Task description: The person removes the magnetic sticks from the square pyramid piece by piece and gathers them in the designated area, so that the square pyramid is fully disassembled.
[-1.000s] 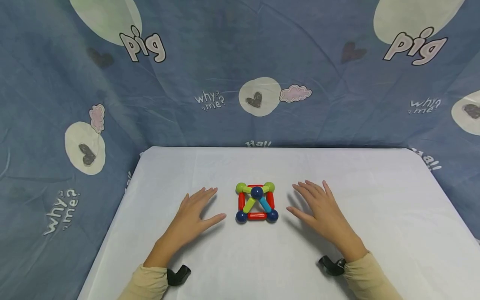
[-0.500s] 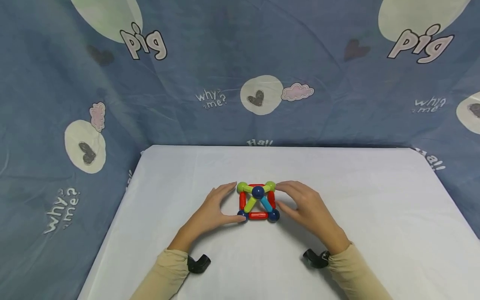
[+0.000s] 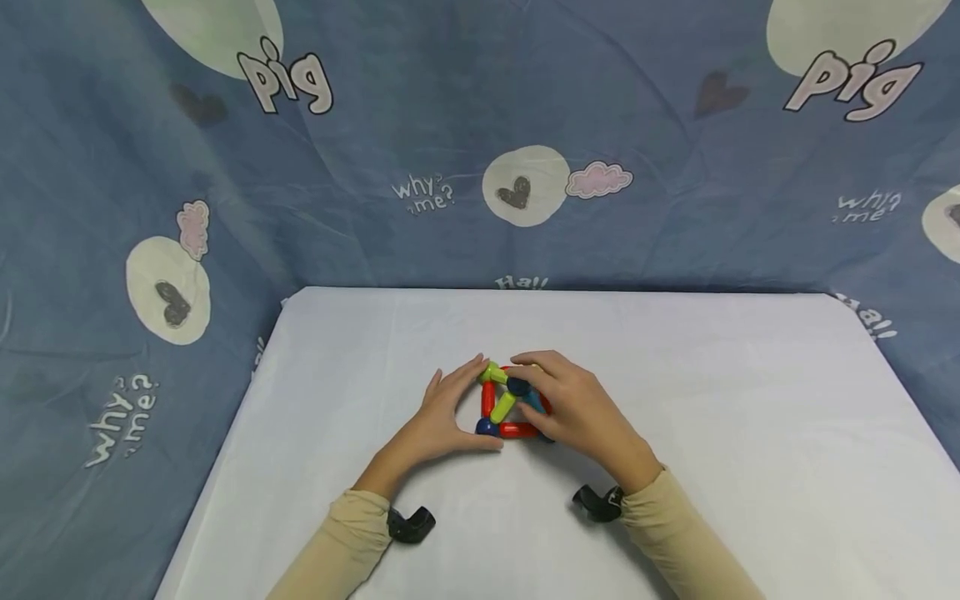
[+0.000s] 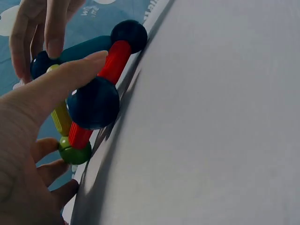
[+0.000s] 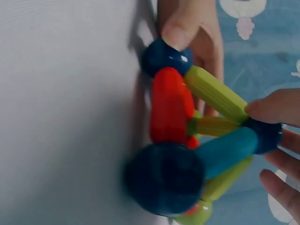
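A small pyramid (image 3: 517, 430) of magnetic rods and balls stands on the white table, with red rods along its base and green and blue ones slanting up. My left hand (image 3: 442, 427) holds its left side. The left thumb lies at the near-left blue ball (image 4: 93, 104), and the fingers reach the far-left green ball (image 4: 75, 151). From the right, my right hand (image 3: 576, 408) pinches the dark blue top ball (image 5: 263, 135) between thumb and fingers. That hand hides much of the pyramid's right side in the head view.
A white cloth covers the table (image 3: 675, 350). Behind it and along the left hangs a blue printed curtain (image 3: 375, 108). Black wrist cameras are strapped on at both cuffs, the left camera (image 3: 411, 526) and the right camera (image 3: 597, 503).
Both hands have moved inward from beside the pyramid. The left now holds its left side; the right has come over it and taken hold of the top ball.
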Demonstrator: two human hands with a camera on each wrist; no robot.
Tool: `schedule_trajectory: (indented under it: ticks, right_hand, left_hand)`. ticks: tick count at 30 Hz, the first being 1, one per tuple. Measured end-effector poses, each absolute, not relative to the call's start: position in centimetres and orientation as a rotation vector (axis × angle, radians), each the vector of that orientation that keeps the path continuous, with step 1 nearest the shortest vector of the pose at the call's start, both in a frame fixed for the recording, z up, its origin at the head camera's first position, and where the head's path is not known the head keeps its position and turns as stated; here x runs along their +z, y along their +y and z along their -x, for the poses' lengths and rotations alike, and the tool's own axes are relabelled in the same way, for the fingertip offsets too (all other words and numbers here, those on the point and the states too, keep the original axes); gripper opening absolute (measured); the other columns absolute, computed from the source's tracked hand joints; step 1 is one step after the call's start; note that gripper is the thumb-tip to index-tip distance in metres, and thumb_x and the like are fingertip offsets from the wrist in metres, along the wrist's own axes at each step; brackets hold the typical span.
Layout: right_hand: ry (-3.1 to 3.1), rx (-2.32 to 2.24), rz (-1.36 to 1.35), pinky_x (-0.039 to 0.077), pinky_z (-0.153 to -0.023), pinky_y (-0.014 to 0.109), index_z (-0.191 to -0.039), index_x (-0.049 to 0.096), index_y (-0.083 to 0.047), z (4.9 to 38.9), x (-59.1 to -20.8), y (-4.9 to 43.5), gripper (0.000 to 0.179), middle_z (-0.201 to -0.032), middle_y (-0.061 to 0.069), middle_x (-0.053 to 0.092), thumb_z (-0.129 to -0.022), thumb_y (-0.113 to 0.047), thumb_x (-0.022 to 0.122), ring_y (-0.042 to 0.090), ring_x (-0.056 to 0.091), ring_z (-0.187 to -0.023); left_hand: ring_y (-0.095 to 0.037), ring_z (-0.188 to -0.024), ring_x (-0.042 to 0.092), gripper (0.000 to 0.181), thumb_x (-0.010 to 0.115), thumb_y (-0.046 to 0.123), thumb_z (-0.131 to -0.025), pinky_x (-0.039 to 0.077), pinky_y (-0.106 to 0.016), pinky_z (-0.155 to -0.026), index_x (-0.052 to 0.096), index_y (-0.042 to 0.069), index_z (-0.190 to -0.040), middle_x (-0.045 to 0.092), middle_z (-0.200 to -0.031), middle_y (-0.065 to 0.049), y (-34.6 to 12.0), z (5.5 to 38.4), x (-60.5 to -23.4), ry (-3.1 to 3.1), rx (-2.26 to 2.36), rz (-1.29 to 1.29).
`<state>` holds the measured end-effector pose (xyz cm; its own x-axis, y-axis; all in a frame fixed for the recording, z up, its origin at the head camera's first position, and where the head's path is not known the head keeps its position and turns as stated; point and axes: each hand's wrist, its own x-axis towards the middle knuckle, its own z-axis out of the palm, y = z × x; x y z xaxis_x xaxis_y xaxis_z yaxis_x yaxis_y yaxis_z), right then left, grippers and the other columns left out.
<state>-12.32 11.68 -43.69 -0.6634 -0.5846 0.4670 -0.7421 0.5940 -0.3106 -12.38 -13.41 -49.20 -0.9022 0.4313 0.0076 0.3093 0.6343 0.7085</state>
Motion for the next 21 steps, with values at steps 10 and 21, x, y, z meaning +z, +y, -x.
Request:
schedule_trajectory:
  ticks: [10, 21]
  right_hand:
    - [-2.484, 0.643, -1.108, 0.057, -0.099, 0.034, -0.127, 0.07, -0.011, 12.4, -44.7, 10.7, 0.047, -0.129, 0.005, 0.065, -0.082, -0.006, 0.084, 0.019, 0.063, -0.121]
    - [-2.434, 0.508, -1.15, 0.054, -0.098, 0.039, -0.109, 0.076, -0.015, 12.3, -45.7, 10.0, 0.026, -0.127, 0.008, 0.065, -0.085, -0.01, 0.084, 0.024, 0.06, -0.12]
  left_hand:
    - [-0.023, -0.158, 0.026, 0.117, 0.091, 0.058, -0.069, 0.0, -0.061, -0.128, 0.029, 0.027, -0.164, 0.032, -0.169, 0.003, -13.2, 12.2, -49.5, 2.728, 1.117, -0.585]
    - [-0.023, -0.157, 0.028, 0.116, 0.091, 0.058, -0.069, 0.001, -0.062, -0.128, 0.032, 0.027, -0.163, 0.034, -0.167, 0.003, -13.1, 12.3, -49.8, 2.741, 1.116, -0.617]
